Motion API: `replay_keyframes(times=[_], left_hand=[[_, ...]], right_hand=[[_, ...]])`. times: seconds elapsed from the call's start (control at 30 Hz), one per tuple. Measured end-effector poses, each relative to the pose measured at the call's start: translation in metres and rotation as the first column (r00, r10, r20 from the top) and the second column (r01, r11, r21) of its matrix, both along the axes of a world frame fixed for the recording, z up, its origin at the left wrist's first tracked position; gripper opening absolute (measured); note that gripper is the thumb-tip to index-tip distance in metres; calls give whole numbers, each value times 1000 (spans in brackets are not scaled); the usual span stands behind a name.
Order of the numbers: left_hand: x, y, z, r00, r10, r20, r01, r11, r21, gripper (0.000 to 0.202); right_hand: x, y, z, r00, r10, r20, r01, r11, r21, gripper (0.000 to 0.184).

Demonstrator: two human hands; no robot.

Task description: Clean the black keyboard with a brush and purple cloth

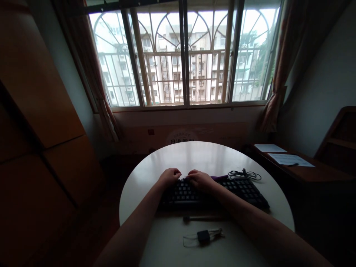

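Black keyboard [244, 191] lies across middle of round table [194, 152]. Left hand [169, 175] and right hand [199, 179] at its far edge, fingers curled, nearly meeting; whether they grip anything, cannot tell. Coiled cable [244, 174] beyond keyboard's right end. Small black clip [203, 236] by table's near edge.

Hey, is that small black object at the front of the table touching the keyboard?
Apart. The head view shows a strip of bare white table between the small black object and the keyboard.
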State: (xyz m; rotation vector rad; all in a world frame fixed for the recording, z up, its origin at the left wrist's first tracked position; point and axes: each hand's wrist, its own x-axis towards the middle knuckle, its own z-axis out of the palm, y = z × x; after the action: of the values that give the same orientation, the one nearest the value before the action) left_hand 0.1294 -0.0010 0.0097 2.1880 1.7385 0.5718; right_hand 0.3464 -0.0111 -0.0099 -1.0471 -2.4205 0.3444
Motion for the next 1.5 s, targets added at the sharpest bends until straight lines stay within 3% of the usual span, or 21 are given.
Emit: replay_keyframes(times=[0.3, 0.67, 1.33, 1.5], left_hand=[[-1, 0, -1, 1000, -10, 11, 10, 1000, -1, 29], [-3, 4, -5, 1000, -15, -1, 15, 1000, 21, 29], [-1, 0, -2, 1000, 2, -17, -2, 1000, 4, 29], [-1, 0, 0, 999, -1, -47, 0, 1000, -30, 28]], right_hand=[[0, 2, -1, 1000, 23, -19, -22, 999, 27, 31], [-2, -1, 4, 994, 85, 73, -88, 995, 47, 30], [-2, -7, 3, 1000, 9, -3, -9, 997, 83, 30], [1, -12, 8, 998, 46, -36, -42, 994, 104, 27]])
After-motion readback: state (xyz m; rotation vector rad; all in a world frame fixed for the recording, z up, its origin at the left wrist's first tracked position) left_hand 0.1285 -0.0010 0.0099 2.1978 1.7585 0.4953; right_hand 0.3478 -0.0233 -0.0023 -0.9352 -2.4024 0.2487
